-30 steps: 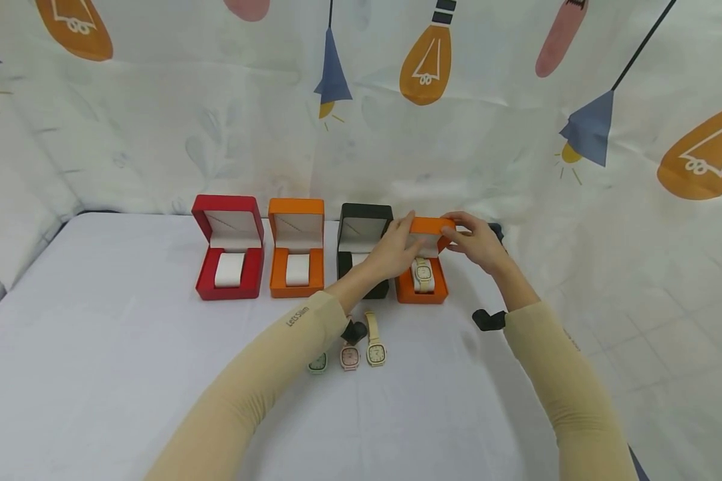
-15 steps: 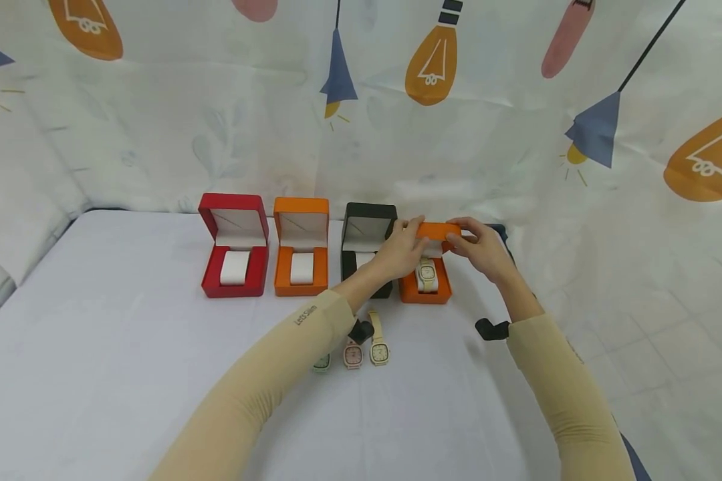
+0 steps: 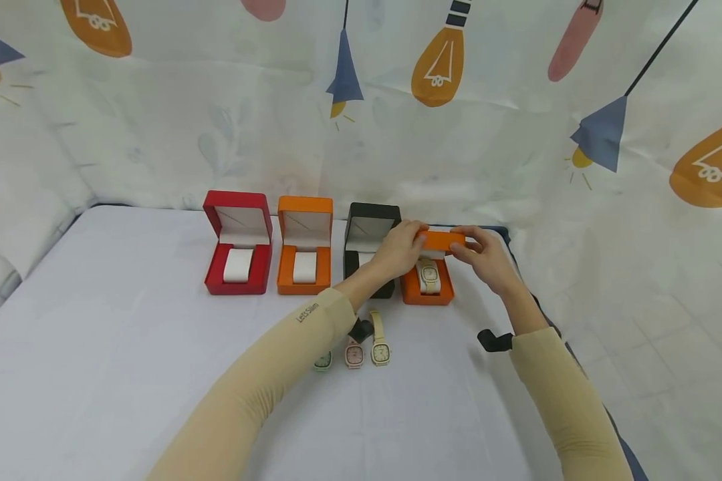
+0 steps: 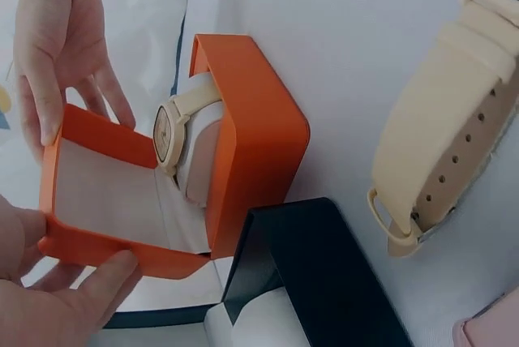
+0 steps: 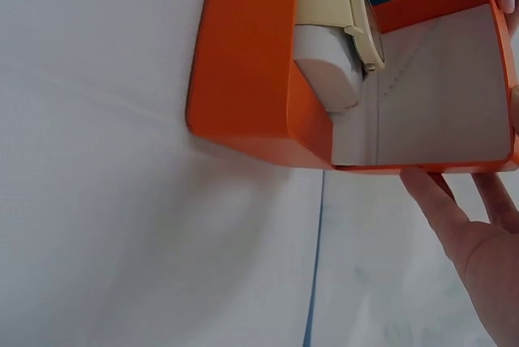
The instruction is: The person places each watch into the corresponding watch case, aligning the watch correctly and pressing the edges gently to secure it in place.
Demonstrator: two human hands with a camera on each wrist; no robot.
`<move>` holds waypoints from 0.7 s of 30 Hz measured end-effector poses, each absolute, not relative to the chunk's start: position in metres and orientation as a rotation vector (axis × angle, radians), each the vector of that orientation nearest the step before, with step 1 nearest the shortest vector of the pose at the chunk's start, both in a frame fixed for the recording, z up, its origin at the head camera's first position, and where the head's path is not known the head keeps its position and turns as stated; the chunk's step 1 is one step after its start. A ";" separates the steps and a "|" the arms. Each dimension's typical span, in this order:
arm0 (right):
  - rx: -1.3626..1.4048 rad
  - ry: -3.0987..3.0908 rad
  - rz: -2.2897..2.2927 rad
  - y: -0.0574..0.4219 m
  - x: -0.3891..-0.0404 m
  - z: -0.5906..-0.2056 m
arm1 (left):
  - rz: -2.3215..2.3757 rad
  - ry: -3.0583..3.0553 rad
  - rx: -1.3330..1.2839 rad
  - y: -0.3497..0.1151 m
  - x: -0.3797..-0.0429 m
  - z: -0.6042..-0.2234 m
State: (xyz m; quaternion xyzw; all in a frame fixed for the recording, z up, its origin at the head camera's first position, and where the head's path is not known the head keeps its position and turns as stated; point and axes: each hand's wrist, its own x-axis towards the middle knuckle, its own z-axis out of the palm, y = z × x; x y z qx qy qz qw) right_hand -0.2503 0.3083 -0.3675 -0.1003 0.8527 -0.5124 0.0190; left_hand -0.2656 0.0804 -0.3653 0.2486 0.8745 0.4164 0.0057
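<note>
An orange watch box (image 3: 410, 296) at the right end of the row has its lid (image 3: 444, 241) partly lowered. My left hand (image 3: 398, 251) holds the lid's left side, thumb and fingers on its rim. On the lid's opposite side, my right hand (image 3: 489, 262) grips the edge between thumb and fingers. A cream wristwatch (image 4: 169, 137) is wrapped round the white cushion (image 5: 327, 67) inside. The left wrist view shows the lid's pale lining (image 4: 113, 193) and both hands at its corners.
Left of this box stand a black watch box (image 3: 373, 212), another orange box (image 3: 305, 204) and a red box (image 3: 237, 199), all open with white cushions. Nearer me lie a cream watch (image 3: 381, 353), a pink watch (image 3: 354, 355) and a green watch (image 3: 323, 361), partly behind my left sleeve.
The right orange box's lid has tipped forward and down, with both hands following it. The watch stays on its cushion. The whole head view has shifted slightly.
</note>
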 end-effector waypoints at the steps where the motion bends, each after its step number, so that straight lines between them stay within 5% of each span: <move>1: -0.310 2.644 -1.596 0.309 -0.250 -0.368 | 1.288 2.741 0.784 0.080 -0.266 -0.365; 21: -0.351 2.720 -1.599 0.312 -0.242 -0.381 | 1.290 2.686 0.855 0.076 -0.260 -0.374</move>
